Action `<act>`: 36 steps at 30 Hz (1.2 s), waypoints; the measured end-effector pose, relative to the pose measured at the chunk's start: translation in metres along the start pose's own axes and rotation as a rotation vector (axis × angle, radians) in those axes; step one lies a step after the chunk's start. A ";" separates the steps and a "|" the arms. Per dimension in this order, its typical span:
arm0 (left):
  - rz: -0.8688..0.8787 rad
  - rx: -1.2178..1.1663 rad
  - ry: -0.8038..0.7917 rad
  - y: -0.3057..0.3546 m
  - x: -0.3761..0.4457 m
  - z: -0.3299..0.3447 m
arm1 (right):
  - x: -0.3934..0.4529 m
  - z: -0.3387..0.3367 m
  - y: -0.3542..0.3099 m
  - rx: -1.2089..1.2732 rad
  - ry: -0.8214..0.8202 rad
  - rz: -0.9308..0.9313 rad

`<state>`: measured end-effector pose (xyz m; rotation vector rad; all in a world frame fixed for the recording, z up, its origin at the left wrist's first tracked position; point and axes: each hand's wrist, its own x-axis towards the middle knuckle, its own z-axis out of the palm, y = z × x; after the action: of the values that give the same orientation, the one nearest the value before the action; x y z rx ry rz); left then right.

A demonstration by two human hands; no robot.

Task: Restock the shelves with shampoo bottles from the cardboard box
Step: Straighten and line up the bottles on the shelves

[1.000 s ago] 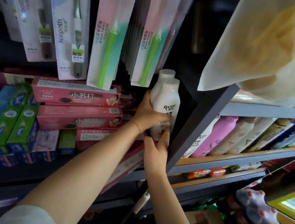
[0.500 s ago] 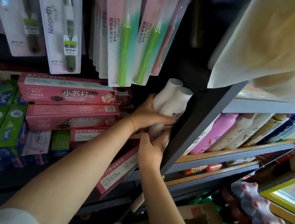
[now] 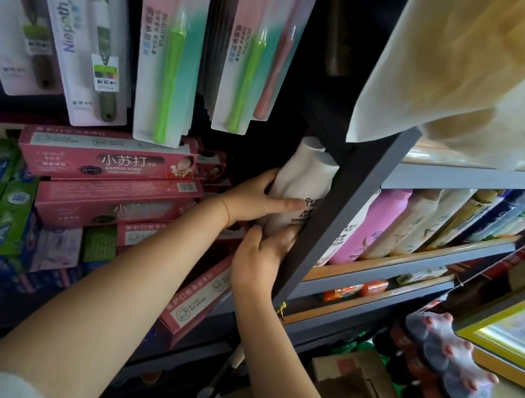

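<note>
Two white shampoo bottles stand upright side by side at the right end of the dark shelf, pressed against the grey shelf upright. My left hand wraps their left side, index finger stretched across the front label. My right hand cups their base from below, fingertips tucked under the front bottle. The upright hides the bottles' right edge. The cardboard box sits on the floor at the lower right, its inside not visible.
Pink toothpaste boxes are stacked just left of the bottles; one tilted box leans below my hands. Toothbrush packs hang overhead. Pink and white bottles fill the right-hand shelf. A shrink-wrapped soda pack lies on the floor.
Both hands have pushed the two white bottles to the right, up against the grey upright, which now covers part of them. My left index finger has straightened across the label.
</note>
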<state>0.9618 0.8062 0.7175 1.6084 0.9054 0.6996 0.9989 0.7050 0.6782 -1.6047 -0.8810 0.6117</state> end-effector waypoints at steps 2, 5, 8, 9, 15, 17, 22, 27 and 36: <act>0.007 0.060 0.021 0.004 -0.005 -0.001 | -0.005 0.000 0.000 -0.052 -0.032 -0.011; -0.011 0.076 0.081 0.005 -0.014 0.004 | -0.019 -0.005 0.004 -0.151 -0.129 -0.034; -0.027 0.143 0.298 -0.005 -0.036 0.004 | -0.026 -0.016 0.009 -0.243 -0.194 -0.177; -0.005 0.206 0.376 -0.009 -0.047 0.002 | -0.027 -0.021 0.011 -0.294 -0.225 -0.232; -0.007 0.685 0.183 -0.009 -0.113 -0.017 | -0.024 -0.036 0.030 -0.539 -0.397 -0.426; -0.060 0.772 0.057 -0.006 -0.124 -0.019 | -0.021 -0.032 0.037 -0.579 -0.401 -0.473; -0.013 0.912 0.120 -0.024 -0.136 -0.017 | -0.019 -0.024 0.036 -0.573 -0.340 -0.518; 0.061 0.986 0.221 -0.039 -0.136 -0.012 | -0.030 -0.044 0.013 -0.406 -0.309 -0.502; 0.024 -0.175 0.384 0.020 -0.079 0.048 | -0.028 -0.129 -0.015 0.309 0.107 -0.125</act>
<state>0.9637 0.7123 0.7285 1.3540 1.0670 1.0989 1.0804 0.6083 0.7184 -1.2822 -0.7610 0.5395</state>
